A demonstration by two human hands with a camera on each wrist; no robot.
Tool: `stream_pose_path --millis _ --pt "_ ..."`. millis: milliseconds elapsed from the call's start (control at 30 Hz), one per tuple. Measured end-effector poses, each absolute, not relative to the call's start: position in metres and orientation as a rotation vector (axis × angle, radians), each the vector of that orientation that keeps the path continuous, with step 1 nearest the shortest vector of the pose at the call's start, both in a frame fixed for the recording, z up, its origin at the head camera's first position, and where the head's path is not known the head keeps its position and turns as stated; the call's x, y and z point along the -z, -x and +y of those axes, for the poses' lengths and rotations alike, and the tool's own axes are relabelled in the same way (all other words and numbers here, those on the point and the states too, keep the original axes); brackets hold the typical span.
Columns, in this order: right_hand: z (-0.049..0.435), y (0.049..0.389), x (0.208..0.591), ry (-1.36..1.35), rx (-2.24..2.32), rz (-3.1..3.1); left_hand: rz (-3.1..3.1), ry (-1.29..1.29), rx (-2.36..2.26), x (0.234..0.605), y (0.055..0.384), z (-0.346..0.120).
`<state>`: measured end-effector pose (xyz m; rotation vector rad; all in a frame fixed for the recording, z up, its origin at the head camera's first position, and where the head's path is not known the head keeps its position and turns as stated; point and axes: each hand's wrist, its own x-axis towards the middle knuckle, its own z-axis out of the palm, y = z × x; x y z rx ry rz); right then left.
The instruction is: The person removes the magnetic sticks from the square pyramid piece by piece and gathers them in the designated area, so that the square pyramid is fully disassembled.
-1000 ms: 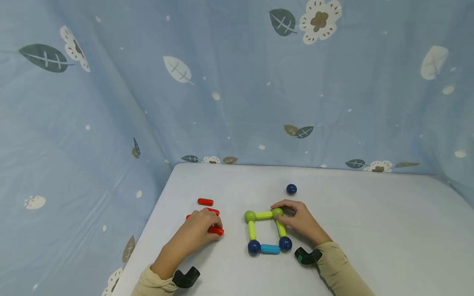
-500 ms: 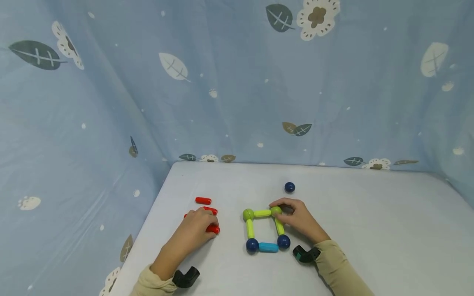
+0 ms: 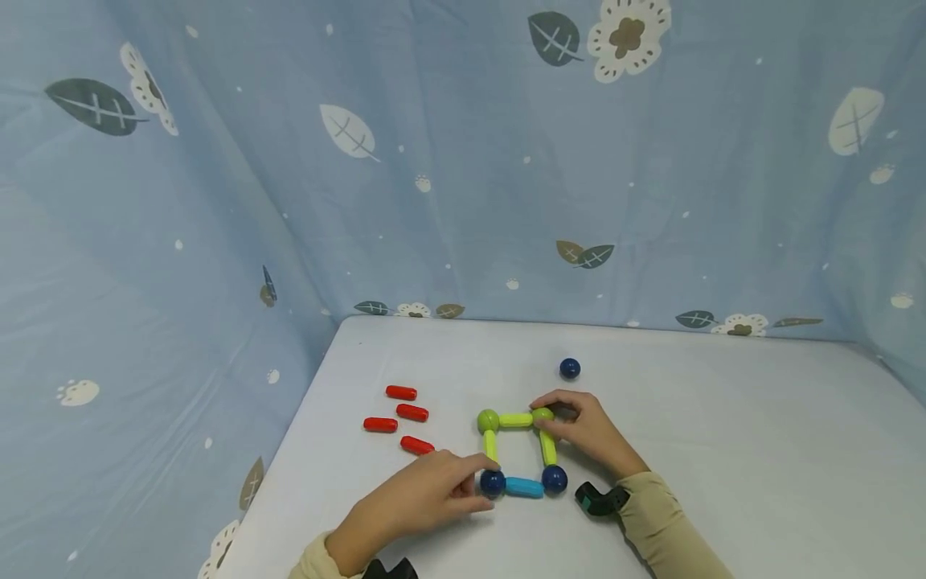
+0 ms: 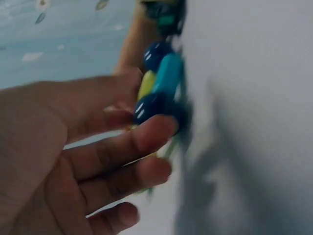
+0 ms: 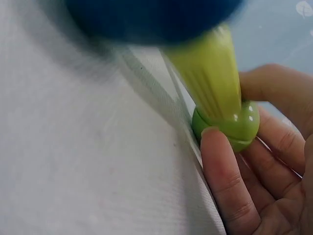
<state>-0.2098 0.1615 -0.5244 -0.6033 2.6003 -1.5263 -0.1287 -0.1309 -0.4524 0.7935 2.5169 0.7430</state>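
Observation:
A square of magnetic building pieces lies on the table: lime rods (image 3: 515,420), a light blue rod (image 3: 524,487), two green balls (image 3: 488,420) and two dark blue balls. My left hand (image 3: 427,494) has its thumb and index finger on either side of the near-left dark blue ball (image 3: 493,482); the left wrist view is blurred there. My right hand (image 3: 589,430) pinches the far-right green ball (image 5: 227,127) between thumb and fingers, with a lime rod (image 5: 208,78) joined to it.
Several loose red rods (image 3: 380,425) lie left of the square, one of them partly behind my left hand. A single dark blue ball (image 3: 570,368) sits beyond the square. A blue patterned cloth (image 3: 463,201) hangs behind the white table (image 3: 723,450).
My left hand has left the red rods and moved right and nearer, to the near-left dark blue ball. The square's near side has shifted slightly left. My right hand stays on the green ball.

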Motion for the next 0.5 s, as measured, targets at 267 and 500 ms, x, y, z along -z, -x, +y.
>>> stream_pose_path --millis 267,500 --pt "0.164 0.209 0.519 0.665 1.588 2.429 2.608 -0.769 -0.596 0.459 0.124 -0.12" --pt "0.163 0.208 0.517 0.692 1.603 2.401 2.787 -0.61 -0.44 0.462 0.123 -0.113"
